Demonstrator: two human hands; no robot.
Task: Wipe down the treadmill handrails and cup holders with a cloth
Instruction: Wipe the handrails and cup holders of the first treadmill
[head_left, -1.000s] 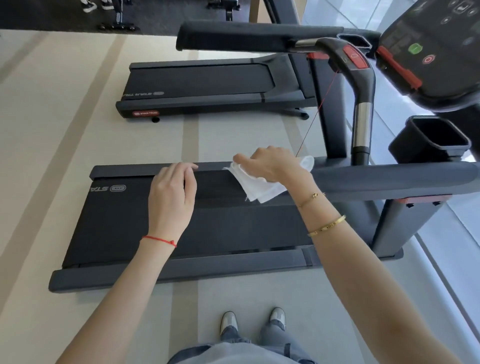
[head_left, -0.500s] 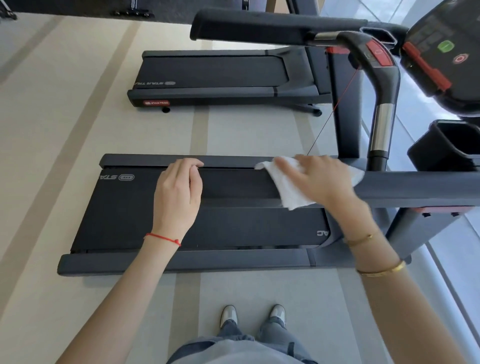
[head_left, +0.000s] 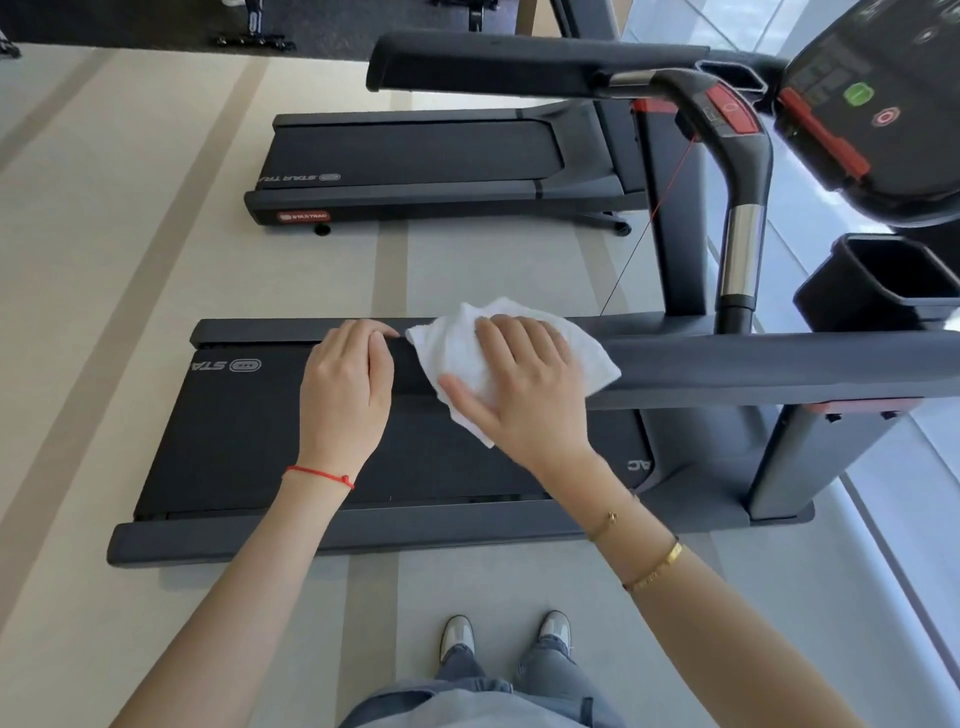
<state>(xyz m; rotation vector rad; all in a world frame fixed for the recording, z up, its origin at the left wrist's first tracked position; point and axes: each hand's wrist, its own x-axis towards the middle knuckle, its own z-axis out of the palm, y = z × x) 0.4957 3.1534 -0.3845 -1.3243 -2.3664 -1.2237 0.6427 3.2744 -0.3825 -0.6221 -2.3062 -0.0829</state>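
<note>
**White cloth pressed flat on the near handrail**

White cloth (head_left: 511, 358) lies draped over the near handrail (head_left: 753, 366) of the treadmill, and the right hand (head_left: 519, 387) lies spread on top of it, fingers straight and slightly fanned, palm pressing the fabric down onto the rail. Nothing is pinched; the hand simply bears on the cloth. Cloth edges stick out beyond the fingertips on the far side and beyond the little-finger side toward the console (head_left: 883, 104), and one corner hangs down below the thumb toward the running belt (head_left: 260, 441).

Just beside the thumb side of that hand, the left hand (head_left: 345, 384) rests on the free end of the same rail, its fingers bent over the far edge, holding the rail. Its fingertips nearly meet the cloth's nearest corner. A red string bracelet (head_left: 319, 475) circles the left wrist; gold bracelets (head_left: 654, 566) sit on the right forearm.

Further along the rail past the pressing hand, a black cup holder (head_left: 883, 283) stands open at the console end, beside a curved grip bar (head_left: 743, 208) with a silver band. A second treadmill (head_left: 415, 171) stands on the pale floor beyond.
</note>
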